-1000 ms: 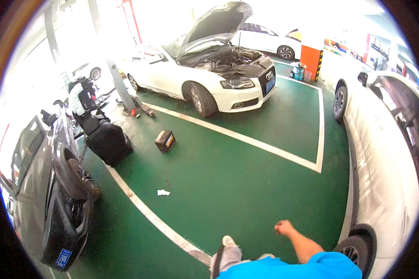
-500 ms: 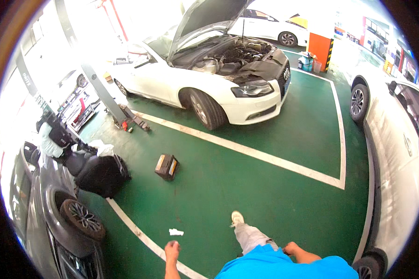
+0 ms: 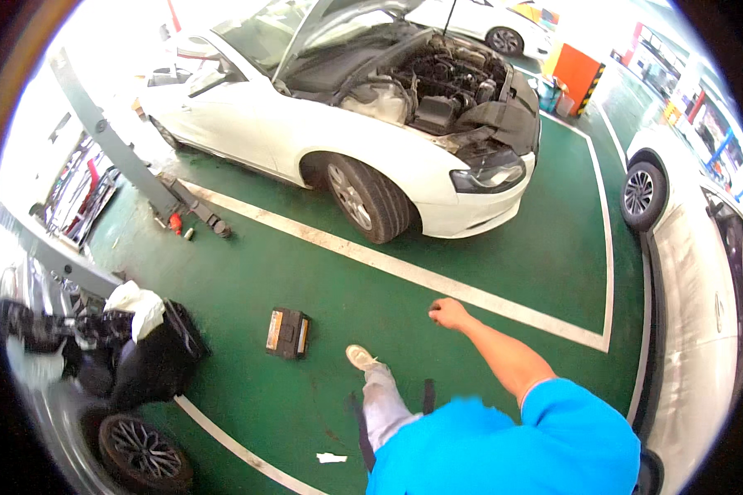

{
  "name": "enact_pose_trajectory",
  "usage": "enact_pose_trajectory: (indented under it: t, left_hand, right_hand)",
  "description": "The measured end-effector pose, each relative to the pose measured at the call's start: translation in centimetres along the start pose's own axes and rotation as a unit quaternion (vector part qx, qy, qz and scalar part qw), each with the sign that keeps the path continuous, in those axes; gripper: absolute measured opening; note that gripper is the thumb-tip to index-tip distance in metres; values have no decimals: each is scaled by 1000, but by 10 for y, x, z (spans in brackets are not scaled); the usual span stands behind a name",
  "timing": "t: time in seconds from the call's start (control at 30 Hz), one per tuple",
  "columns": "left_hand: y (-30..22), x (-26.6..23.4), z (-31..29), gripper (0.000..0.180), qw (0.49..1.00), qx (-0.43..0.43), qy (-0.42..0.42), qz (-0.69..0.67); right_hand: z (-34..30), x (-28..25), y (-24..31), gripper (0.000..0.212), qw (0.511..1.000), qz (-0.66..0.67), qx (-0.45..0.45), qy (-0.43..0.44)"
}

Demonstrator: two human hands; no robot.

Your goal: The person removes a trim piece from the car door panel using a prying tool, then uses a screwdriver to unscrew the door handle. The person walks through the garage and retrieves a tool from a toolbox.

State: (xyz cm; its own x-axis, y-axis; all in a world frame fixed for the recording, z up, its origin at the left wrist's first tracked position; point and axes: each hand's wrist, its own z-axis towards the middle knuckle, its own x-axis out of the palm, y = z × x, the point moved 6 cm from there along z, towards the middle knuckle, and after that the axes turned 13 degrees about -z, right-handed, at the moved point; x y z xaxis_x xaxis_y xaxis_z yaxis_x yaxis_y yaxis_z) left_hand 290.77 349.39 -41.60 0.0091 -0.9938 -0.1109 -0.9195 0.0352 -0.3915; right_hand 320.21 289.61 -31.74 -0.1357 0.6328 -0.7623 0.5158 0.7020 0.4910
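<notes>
Blue cloth is seen in the short sleeve [image 3: 565, 404] between four and five o'clock, from which a bare forearm [image 3: 504, 355] is stretched inward. The right hand [image 3: 448, 314] is held loosely curled above the green floor [image 3: 243, 280], just beside a white painted line [image 3: 388, 260]; whether anything is gripped cannot be told. As only this one of the hands is shown, whether they are apart or together cannot be told either.

A dark battery [image 3: 287, 332] is set on the floor between seven and eight o'clock, near a pale shoe [image 3: 359, 356] seen at six. At twelve o'clock a white car [image 3: 305, 128] is parked with its bonnet [image 3: 305, 37] raised and its engine bay [image 3: 446, 91] exposed; its front wheel [image 3: 359, 198] is turned. A white scrap [image 3: 331, 458] is seen near six. At eight, a black seat [image 3: 153, 367] is partly covered by white sheeting [image 3: 136, 308]. Another pale car [image 3: 693, 289] is seen just past three, and a grey post [image 3: 107, 132] at ten.
</notes>
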Motion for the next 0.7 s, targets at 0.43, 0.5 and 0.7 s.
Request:
enact_pose_trajectory:
  t: [0.43, 0.5, 0.7]
  left_hand:
    - [-795, -79, 188, 21, 942, 322, -59, -76]
    - [-909, -80, 210, 29, 929, 352, -97, -63]
    - [-1019, -62, 335, 17, 957, 273, -101, 20]
  right_hand:
    - [266, 84, 95, 29, 939, -250, 73, 224]
    - [331, 91, 124, 20, 937, -227, 65, 257]
    - [590, 54, 290, 23, 944, -94, 198, 247]
